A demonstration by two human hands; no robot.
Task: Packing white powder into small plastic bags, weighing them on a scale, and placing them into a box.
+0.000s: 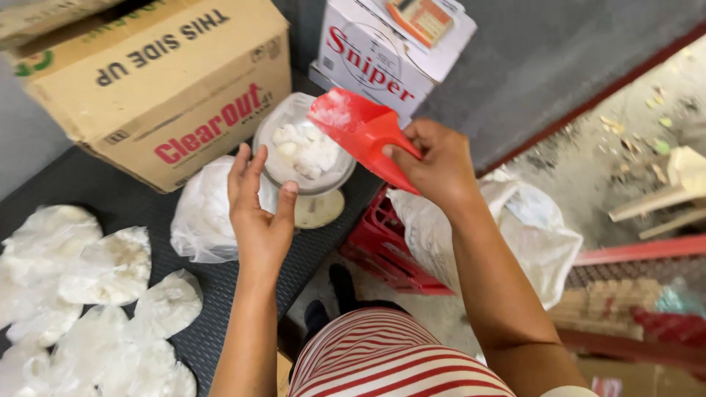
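Scoop (358,126), red plastic, gripped in right hand (434,163), tilted over clear bag (303,151) of white chunks on the scale pan. Left hand (257,209) open, fingers spread, cupping bag's near side. Filled bags (103,268) lie left on dark surface (243,283).

Brown carton (158,81); white box (382,55); filled bags (110,268).

Both forearms were bare, no sleeves reaching the left hand (259,213) or the right hand (434,163). Below the elbows showed a red-and-white striped garment (390,356).
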